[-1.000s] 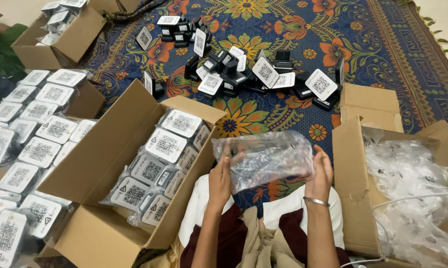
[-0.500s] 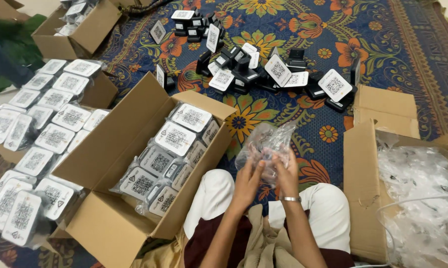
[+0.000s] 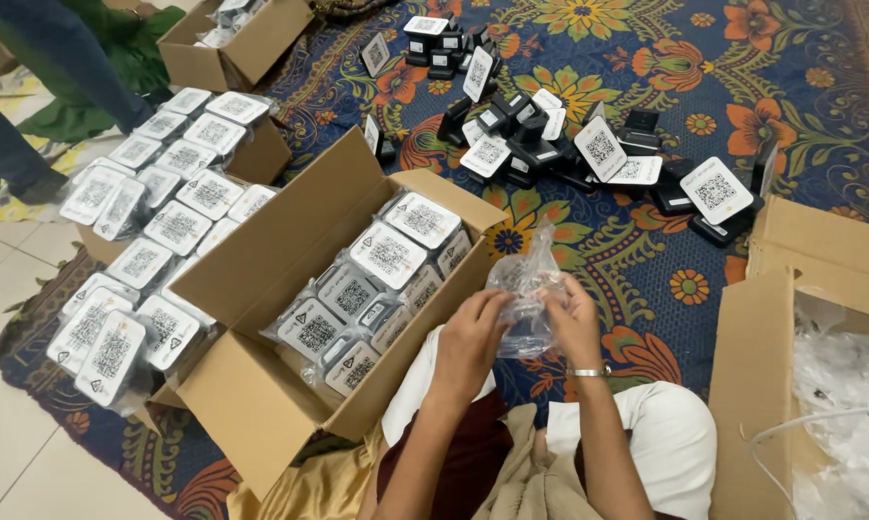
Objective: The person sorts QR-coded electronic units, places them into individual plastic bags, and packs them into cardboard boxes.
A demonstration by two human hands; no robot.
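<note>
Both hands meet near centre, just above the lap: left hand and right hand each have fingers closed in a grip on a crumpled clear plastic bag, thin, glossy, wrinkled. Can't tell if anything's inside yet; looks like one item is mid-bagging.

Progress, as a judgement: well along but not done. Open cardboard box at near left is mostly full w/ bagged units, white square faces w/ black square code patterns, packed upright in rows. More bagged units stacked on boxes at far left. Left to do: a loose pile of unbagged stands on the far part of the floral carpet, black bases, white square cards, some tipped over. Box at near right, brown corrugated, holds a heap of empty clear bags, soft & shiny. Carpet is blue w/ orange and yellow flowers, flat weave.
</note>
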